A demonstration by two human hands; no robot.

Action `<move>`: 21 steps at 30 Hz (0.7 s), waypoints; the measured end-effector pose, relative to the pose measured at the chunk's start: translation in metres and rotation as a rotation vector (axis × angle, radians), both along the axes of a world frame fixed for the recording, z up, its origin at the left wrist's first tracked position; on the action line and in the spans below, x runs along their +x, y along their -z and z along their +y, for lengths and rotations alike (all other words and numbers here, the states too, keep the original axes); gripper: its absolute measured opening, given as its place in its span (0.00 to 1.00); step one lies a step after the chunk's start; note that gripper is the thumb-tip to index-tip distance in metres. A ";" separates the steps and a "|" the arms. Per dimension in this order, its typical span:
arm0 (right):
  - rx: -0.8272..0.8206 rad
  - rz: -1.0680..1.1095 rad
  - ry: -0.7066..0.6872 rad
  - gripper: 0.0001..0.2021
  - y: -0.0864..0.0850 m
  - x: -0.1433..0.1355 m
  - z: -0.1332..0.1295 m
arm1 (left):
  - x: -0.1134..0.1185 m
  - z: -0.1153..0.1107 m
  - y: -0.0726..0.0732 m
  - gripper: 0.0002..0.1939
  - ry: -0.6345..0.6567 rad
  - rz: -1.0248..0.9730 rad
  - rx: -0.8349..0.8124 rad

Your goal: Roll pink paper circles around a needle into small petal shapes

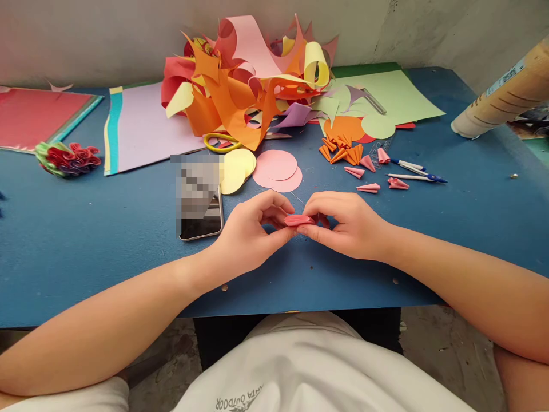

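Blue flat table (94, 229) stretches beyond both your forearms (107, 315), its front edge passing beneath them. Your left hand (253, 229) and right hand (349, 224) grasp the small folded pink paper piece (299, 220) between their fingers (316, 232).

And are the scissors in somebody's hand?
No, the yellow-handled scissors lie on the blue table, while the left hand and right hand hold folded pink paper.
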State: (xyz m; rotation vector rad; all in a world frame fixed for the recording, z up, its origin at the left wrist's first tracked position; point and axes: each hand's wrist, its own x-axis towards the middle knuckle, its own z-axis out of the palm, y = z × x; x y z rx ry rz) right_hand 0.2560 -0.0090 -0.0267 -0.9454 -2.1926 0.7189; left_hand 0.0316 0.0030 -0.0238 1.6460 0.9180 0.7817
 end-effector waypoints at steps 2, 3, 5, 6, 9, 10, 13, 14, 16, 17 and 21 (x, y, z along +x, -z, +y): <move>0.001 0.010 -0.012 0.09 0.004 -0.002 0.000 | -0.001 0.000 0.001 0.16 0.011 0.018 0.002; -0.001 0.009 -0.020 0.09 0.005 -0.002 0.000 | -0.001 0.000 0.002 0.16 0.014 0.028 0.007; 0.008 -0.003 -0.038 0.09 0.007 -0.002 0.001 | -0.002 0.000 0.003 0.16 0.022 0.052 0.019; 0.022 -0.005 -0.050 0.09 0.008 -0.002 0.001 | -0.002 0.000 0.003 0.16 0.026 0.062 0.025; 0.050 -0.009 -0.086 0.09 0.008 0.000 0.001 | -0.002 0.000 0.003 0.14 0.047 0.079 0.030; 0.051 -0.009 -0.097 0.09 0.006 0.000 0.001 | -0.002 0.000 0.002 0.13 0.055 0.079 0.024; 0.013 -0.001 -0.132 0.09 -0.002 0.002 -0.001 | -0.003 -0.001 -0.002 0.12 0.076 0.061 -0.026; -0.021 0.003 -0.135 0.09 -0.005 0.002 -0.001 | -0.003 -0.001 -0.003 0.12 0.074 0.052 -0.049; -0.087 -0.003 -0.102 0.13 -0.011 0.002 -0.002 | -0.003 0.000 -0.006 0.11 0.053 0.040 -0.096; -0.101 -0.004 -0.082 0.13 -0.012 0.002 -0.002 | -0.002 0.001 -0.006 0.10 0.038 0.035 -0.120; -0.068 -0.070 -0.007 0.10 -0.008 0.002 0.002 | 0.000 0.005 -0.003 0.13 -0.009 -0.001 -0.212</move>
